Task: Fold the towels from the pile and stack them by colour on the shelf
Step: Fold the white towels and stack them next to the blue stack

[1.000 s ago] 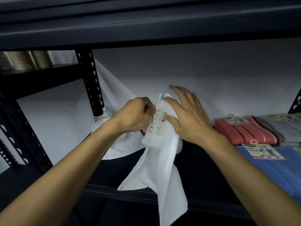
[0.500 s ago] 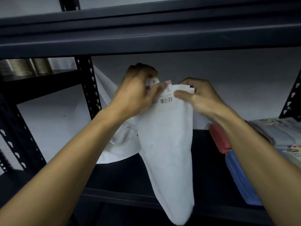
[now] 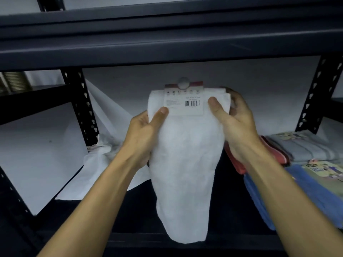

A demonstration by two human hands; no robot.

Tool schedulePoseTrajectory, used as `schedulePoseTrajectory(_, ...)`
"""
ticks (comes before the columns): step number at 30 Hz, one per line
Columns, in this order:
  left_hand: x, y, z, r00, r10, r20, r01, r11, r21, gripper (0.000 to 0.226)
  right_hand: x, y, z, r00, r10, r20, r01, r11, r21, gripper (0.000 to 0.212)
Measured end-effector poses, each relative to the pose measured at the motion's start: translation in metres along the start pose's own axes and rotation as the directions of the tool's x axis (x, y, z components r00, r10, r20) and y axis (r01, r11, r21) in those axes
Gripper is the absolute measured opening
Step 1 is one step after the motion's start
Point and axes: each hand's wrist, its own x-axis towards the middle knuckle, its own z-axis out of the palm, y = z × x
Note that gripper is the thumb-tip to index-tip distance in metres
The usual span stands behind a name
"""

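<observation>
A white towel (image 3: 185, 164) hangs upright in front of the dark shelf (image 3: 230, 197), its card label with a barcode (image 3: 183, 102) facing me at the top. My left hand (image 3: 144, 134) grips its upper left edge, thumb on the front. My right hand (image 3: 235, 119) grips the upper right edge, thumb beside the label, fingers curled behind. A rumpled white towel (image 3: 98, 154) lies on the shelf at the left post. Folded towels lie at the right: a red one (image 3: 239, 164), a grey one (image 3: 304, 147) and a blue one (image 3: 274, 199).
A black shelf beam (image 3: 167, 45) runs overhead. Perforated black posts stand at the left (image 3: 81, 108) and right (image 3: 313, 97). White sheeting (image 3: 37, 154) covers the wall behind. The shelf's front rail (image 3: 130, 243) crosses below the towel's hanging end.
Both hands moved apart from the label to the towel's two upper edges, spreading its top flat. The label now faces me fully and the towel hangs lower and wider.
</observation>
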Motion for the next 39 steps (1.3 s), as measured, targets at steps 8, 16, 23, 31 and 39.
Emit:
schedulePoseTrajectory(8, 0.047, -0.035, 0.008, 0.887, -0.455, -0.081, 0.455, 0.89, -0.021, 0.026, 0.005, 0.04, -0.002, 0.846, 0.529, 0.06, -0.532, 0.845, 0.057, 0.019)
schedulePoseTrajectory(16, 0.048, -0.128, -0.007, 0.731, -0.68, -0.061, 0.665, 0.69, 0.286, 0.014, -0.01, 0.147, -0.042, 0.608, 0.789, -0.084, -0.75, 0.537, -0.386, 0.034)
schedulePoseTrajectory(23, 0.057, -0.158, -0.008, 0.846, -0.52, -0.122, 0.529, 0.784, 0.325, 0.051, -0.012, 0.153, -0.045, 0.747, 0.649, -0.143, -0.637, 0.636, -0.435, 0.033)
schedulePoseTrajectory(31, 0.015, -0.157, -0.019, 0.98, -0.189, -0.063, 0.183, 0.727, 0.661, 0.053, -0.057, 0.146, -0.055, 0.965, 0.255, 0.056, -0.106, 0.578, -0.809, 0.044)
schedulePoseTrajectory(39, -0.104, -0.112, -0.055, 0.92, 0.049, 0.388, -0.366, 0.462, 0.808, 0.037, -0.161, 0.097, -0.079, 0.791, 0.113, 0.601, 0.498, 0.451, -0.74, 0.049)
